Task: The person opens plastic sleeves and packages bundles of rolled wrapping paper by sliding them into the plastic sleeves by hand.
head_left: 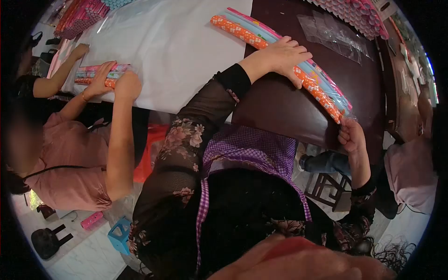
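Observation:
A bundle of long patterned rolls, orange, light blue and pink (322, 91), lies slanting across the dark brown table (270, 109). Clear plastic film shows around its lower right end. My left hand (285, 57) lies over the middle of the bundle, its fingers spread across the rolls. At the lower right end, my right hand (351, 135) has its fingers curled and pinched at the plastic by the roll tips.
Flat clear plastic bags (333, 35) lie at the table's back right, near stacked pink rolls (361, 16). On the left, a co-worker's hands (100, 81) hold a similar bundle on white sheeting (163, 51). More rolls (84, 18) are piled at the back left.

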`<state>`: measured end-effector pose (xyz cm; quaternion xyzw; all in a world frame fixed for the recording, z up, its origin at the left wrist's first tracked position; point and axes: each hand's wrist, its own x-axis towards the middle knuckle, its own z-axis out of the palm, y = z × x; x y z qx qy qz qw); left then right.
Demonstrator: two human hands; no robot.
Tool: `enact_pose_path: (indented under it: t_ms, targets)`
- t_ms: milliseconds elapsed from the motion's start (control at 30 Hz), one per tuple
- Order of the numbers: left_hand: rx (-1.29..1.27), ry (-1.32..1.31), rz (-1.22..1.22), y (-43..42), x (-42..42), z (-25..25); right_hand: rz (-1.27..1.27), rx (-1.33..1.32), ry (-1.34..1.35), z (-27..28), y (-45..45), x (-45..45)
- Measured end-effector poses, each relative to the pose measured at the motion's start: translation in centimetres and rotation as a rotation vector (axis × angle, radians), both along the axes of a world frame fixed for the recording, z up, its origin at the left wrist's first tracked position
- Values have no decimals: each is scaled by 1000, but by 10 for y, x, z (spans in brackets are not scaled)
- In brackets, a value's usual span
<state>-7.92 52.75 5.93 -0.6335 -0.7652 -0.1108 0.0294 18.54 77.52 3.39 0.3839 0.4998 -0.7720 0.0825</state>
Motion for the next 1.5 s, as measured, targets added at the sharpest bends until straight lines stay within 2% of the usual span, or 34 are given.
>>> enact_pose_path:
  t_ms: [133, 200, 233, 300, 433, 533, 800, 933, 1000, 1100, 1500]
  targets:
    - [-1, 2, 3, 1, 0, 0, -70, -87, 41, 0, -8, 4]
    - [2, -7, 6, 1, -1, -2, -18, 163, 91, 17, -30, 7]
    - [1, -6, 3, 1, -1, -3, -21, 161, 91, 16, -30, 10]
    - [9, -1, 11, 1, 0, -3, 33, 325, 54, 14, -27, 14]
    - [1, -1, 5, 0, 2, 0, -19, 344, 19, 8, -22, 10]
    - [-1, 14, 13, 0, 5, 1, -45, 290, 11, 6, -17, 8]
    - [14, 24, 26, -2, 10, 3, -88, -86, -28, -6, 7, 5]
    - [-9, 18, 26, 0, 9, 4, -14, -100, 41, -1, 5, 9]
    - [3, 18, 27, 0, 8, 2, 34, 230, 39, 11, -8, 11]
    - [-6, 22, 28, 1, 7, -1, -21, 329, 34, 18, -14, 12]
    - [51, 59, 23, 1, 7, -9, -82, 407, 15, 21, -16, -2]
